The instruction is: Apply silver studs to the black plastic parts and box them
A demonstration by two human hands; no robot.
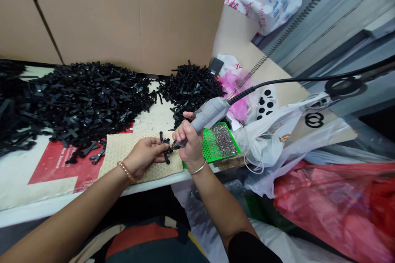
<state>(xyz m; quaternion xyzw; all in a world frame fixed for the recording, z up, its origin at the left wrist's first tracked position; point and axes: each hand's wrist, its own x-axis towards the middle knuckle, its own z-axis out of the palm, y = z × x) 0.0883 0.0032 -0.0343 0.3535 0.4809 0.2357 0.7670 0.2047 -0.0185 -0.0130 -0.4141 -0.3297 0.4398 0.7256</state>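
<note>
My right hand (189,139) is wrapped round a grey electric screwdriver (211,113), which is tilted with its tip down to the left. That tip meets or nearly meets a small black plastic part (167,157); the exact contact is too small to tell. Pinched on the part are the fingers of my left hand (148,156), just above a beige textured mat (119,152). Beside my right hand lies a green perforated tray (210,146) with many small metal screws (224,139) heaped at its right side.
A large heap of black parts (89,98) covers the table's left, with a smaller heap (191,86) behind the screwdriver. Cardboard (123,16) walls the back. From the screwdriver run a black cable (284,81) and a coiled spring (290,28). Plastic bags (268,144) crowd the right.
</note>
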